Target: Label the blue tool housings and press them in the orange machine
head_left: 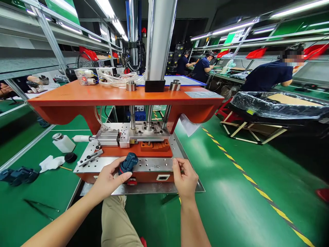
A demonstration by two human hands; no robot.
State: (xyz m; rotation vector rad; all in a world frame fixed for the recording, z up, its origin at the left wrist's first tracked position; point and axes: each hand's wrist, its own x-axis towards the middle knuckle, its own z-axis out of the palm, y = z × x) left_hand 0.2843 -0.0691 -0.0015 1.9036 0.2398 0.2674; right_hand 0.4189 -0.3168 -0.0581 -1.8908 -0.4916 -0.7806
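My left hand [112, 178] is closed around a dark blue battery pack [129, 162] with a ridged top and a red band, held above the front of an orange press [151, 178]. Level with it on the right, my right hand [185, 176] has its thumb and index finger pinched together. Whatever may be between those fingertips is too small or hidden to make out. Behind both hands lies the press's metal bed [154, 164], marked "16". An orange fixture block [155, 145] sits under the press head, and a red button [132, 181] is below my left hand.
On the green bench at left are more dark blue parts [19, 175], a white bottle [63, 142], a black cap [70, 157], crumpled tissue [52, 163] and tweezers [41, 208]. A clamp bar [89, 158] crosses the bed's left end. Co-workers [269, 73] work at right.
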